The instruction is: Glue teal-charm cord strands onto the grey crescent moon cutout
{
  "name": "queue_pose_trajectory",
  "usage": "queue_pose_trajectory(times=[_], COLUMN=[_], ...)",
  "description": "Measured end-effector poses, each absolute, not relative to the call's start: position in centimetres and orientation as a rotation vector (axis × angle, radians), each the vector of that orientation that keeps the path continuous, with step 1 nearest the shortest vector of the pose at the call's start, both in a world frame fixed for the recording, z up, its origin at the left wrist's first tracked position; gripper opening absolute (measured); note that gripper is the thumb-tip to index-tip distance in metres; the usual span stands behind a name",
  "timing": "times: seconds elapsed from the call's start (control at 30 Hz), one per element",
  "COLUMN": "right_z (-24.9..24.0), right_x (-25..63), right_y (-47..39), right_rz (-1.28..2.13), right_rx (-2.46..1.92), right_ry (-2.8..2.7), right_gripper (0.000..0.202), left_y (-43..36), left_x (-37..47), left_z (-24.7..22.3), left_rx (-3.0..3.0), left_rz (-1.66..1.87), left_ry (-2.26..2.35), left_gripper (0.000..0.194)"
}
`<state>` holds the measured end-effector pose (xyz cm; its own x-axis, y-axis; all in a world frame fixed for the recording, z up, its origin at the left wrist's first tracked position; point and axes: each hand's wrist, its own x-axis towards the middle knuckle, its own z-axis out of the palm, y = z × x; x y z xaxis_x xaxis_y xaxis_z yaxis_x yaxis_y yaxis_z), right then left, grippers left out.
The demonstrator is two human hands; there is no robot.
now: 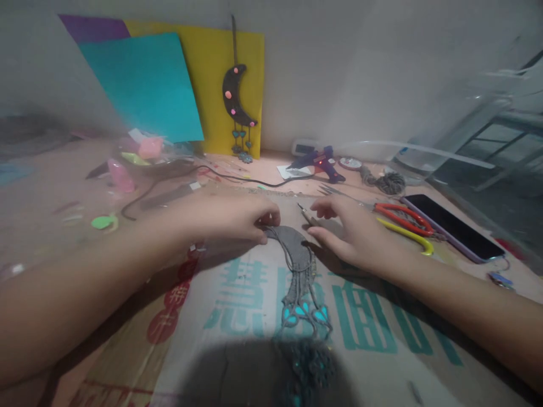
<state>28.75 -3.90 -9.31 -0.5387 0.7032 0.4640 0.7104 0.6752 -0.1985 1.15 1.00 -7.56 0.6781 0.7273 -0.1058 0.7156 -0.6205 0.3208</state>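
A grey crescent ornament [292, 243] lies on the printed cardboard, with thin cord looped over it. Strands with turquoise teardrop pieces [302, 309] hang from its lower end, and darker flower-like pieces [311, 364] lie in shadow below. My left hand [241, 217] is closed at the crescent's left tip, fingertips pinching its edge and the cord. To the right of the crescent is my right hand [343, 226], thumb and fingers apart. A slim pen-like tool [306, 215] lies in the gap between them, its rear part hidden by the hand.
A similar moon ornament [231, 96] hangs against yellow paper [203, 85] at the back. Behind the cardboard [190, 362] sit a glue gun [320, 164] and a yarn bundle [390, 182]. Red-handled scissors [403, 217], a yellow handle [409, 236] and a phone [456, 226] lie right.
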Motion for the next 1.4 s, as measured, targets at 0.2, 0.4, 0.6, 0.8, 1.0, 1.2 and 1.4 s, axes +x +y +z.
queue_pose_trajectory(times=[0.2,0.4,0.6,0.8,1.0,1.2,1.4], right_z=[-8.5,-8.0,-9.5,-11.0,-11.0,-10.5,-10.5], right_x=[29.3,31.4,32.0,31.4,31.4,31.4,31.3], right_y=[-2.4,-1.1,-0.8,-0.8,-0.7,-0.7,-0.9], right_rz=[0.076,-0.007,0.084,0.101,-0.080,-0.297,-0.257], right_rx=[-1.575,-1.510,-0.946,-0.791,-0.747,-0.684,-0.707], right_ry=[-2.515,-2.276,-2.490,-2.495,-2.534,-2.558,-2.562], right_gripper=[0.019,0.016,0.022,0.028,0.027,0.029,0.024], left_y=[1.2,1.9,2.1,1.9,2.0,2.0,1.8], left_x=[3.0,2.7,2.5,2.9,2.8,2.7,2.7], left_z=[-8.5,-9.2,-9.2,-8.9,-8.9,-9.1,-8.9], left_rx=[2.448,2.360,2.377,2.374,2.395,2.394,2.393], left_rz=[0.194,0.290,0.267,0.244,0.227,0.229,0.287], left_ry=[1.026,0.952,0.948,0.966,0.972,0.970,0.870], left_gripper=[0.027,0.037,0.024,0.024,0.026,0.026,0.021])
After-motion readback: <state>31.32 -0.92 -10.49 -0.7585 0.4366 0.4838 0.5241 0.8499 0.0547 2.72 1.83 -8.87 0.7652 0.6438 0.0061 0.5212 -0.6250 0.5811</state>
